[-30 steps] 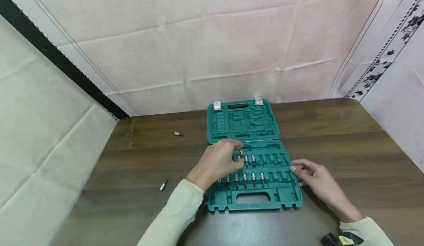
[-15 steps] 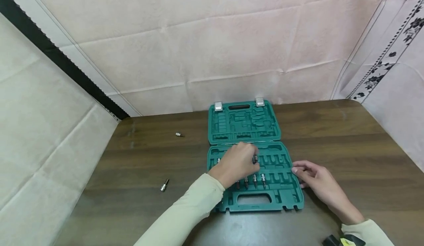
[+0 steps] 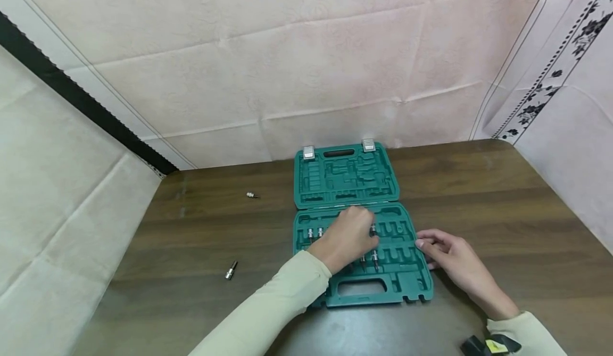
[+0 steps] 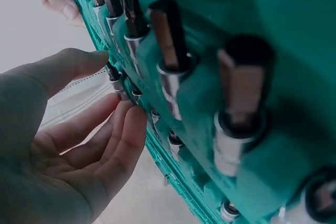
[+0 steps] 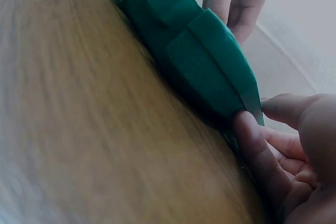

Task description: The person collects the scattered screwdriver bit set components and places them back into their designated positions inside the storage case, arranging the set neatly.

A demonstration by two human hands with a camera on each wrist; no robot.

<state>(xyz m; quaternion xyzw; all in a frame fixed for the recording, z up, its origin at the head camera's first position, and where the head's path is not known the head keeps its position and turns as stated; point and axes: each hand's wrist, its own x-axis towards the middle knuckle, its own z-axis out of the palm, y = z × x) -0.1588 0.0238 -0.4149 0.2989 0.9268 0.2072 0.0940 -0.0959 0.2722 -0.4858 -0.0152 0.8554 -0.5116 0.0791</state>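
A green plastic bit-socket case [image 3: 407, 287] lies unfolded on the table, its moulded lid [image 3: 346, 178] tipped back toward the wall. Over the upper row of its base, my left hand [image 3: 346, 236] pinches a bit socket [image 4: 116, 81] between thumb and fingertips. Short silver bit sockets with dark tips, among them one [image 4: 170, 61] close to the wrist camera, sit in the moulded slots. Part of both rows is hidden behind this hand in the head view. My right hand [image 3: 450, 255] grips the case's right edge between thumb and fingers, also seen in the right wrist view.
Two loose bit sockets lie on the wooden table left of the case, one [image 3: 231, 271] nearer and one [image 3: 251, 195] farther back. Pale cloth walls [image 3: 306, 79] rise behind the table and at its sides. A black-and-yellow object [image 3: 493, 345] is at the right sleeve.
My left hand has moved right along the upper row with the bit socket, then stayed about there over the last half second. The right hand keeps its grip on the case edge.
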